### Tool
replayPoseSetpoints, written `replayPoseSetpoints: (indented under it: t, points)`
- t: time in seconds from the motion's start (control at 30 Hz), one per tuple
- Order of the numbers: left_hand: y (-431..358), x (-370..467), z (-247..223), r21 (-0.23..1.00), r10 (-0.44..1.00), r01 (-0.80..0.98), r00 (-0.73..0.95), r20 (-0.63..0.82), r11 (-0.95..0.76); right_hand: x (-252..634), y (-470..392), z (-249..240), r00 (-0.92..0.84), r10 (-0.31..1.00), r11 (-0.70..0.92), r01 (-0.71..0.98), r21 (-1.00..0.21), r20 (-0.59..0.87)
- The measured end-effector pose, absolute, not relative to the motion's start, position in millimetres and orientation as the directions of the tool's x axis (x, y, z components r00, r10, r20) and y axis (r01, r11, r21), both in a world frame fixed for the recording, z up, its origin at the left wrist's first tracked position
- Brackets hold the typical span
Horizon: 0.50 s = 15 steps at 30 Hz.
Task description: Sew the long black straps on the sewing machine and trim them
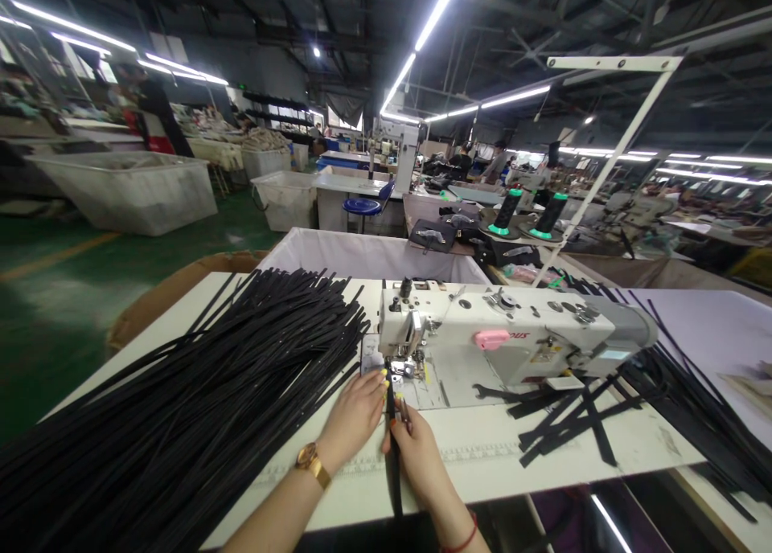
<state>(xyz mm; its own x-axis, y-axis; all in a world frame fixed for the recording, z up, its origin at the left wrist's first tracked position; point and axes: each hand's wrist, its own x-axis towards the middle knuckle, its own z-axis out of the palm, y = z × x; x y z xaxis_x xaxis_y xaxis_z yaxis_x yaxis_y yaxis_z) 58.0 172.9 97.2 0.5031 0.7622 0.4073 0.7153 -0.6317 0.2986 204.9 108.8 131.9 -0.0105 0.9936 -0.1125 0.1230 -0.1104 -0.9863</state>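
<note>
A white sewing machine (500,340) stands on the white table (543,448). A narrow black strap (395,473) runs from the table's near edge up to the presser foot (399,368). My left hand (355,416), with a gold watch on its wrist, lies flat on the table with its fingertips against the strap's left side just before the foot. My right hand (419,452), with a red cord on its wrist, pinches the strap a little nearer to me.
A big heap of long black straps (199,400) covers the table's left half. Short black strap pieces (567,420) lie right of the machine, with more straps (693,400) beyond. A white-lined bin (362,251) stands behind; thread cones (507,211) and other workstations lie further back.
</note>
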Motion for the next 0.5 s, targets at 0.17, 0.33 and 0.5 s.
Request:
replayPoseSetpoints:
  t: [0.17, 0.33, 0.5]
  points:
    - [172, 59, 98, 0.301, 0.771, 0.724, 0.494, 0.402, -0.621, 206, 107, 130, -0.016, 0.994, -0.109, 0.125, -0.986, -0.111]
    - [173, 59, 100, 0.302, 0.772, 0.722, 0.504, 0.386, -0.622, 209, 103, 125, -0.022, 0.995, -0.095, 0.116, -0.989, -0.098]
    - [170, 60, 100, 0.301, 0.779, 0.729, 0.502, 0.376, -0.615, 211, 95, 127, -0.026, 0.993, -0.115, 0.122, -0.986, -0.119]
